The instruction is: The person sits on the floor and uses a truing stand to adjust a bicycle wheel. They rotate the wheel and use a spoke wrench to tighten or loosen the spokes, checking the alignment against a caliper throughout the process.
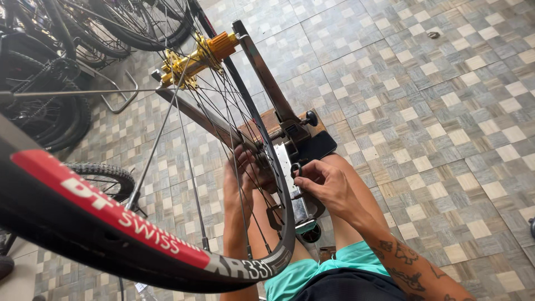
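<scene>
Carefully, the right hand (pixel 326 184) is pinching a small spoke wrench (pixel 295 169) at the wheel rim (pixel 278 184) in the truing stand (pixel 290 131); the left hand (pixel 241 167), fingers curled, is steadying the spokes (pixel 189 139). Small turns seem wisest.

A wheel (pixel 184 167) is held in a stand (pixel 278 111), its hub (pixel 198 56) between the 2 stand arms at the far end. The rim (pixel 111 217) runs across the near left. The left hand (pixel 239 178) is placed behind the spokes (pixel 189 145); the right hand (pixel 326 184) is set just right of the rim, at a small tool (pixel 295 169). Bikes (pixel 61 61) are parked far left on the floor (pixel 446 111).
</scene>
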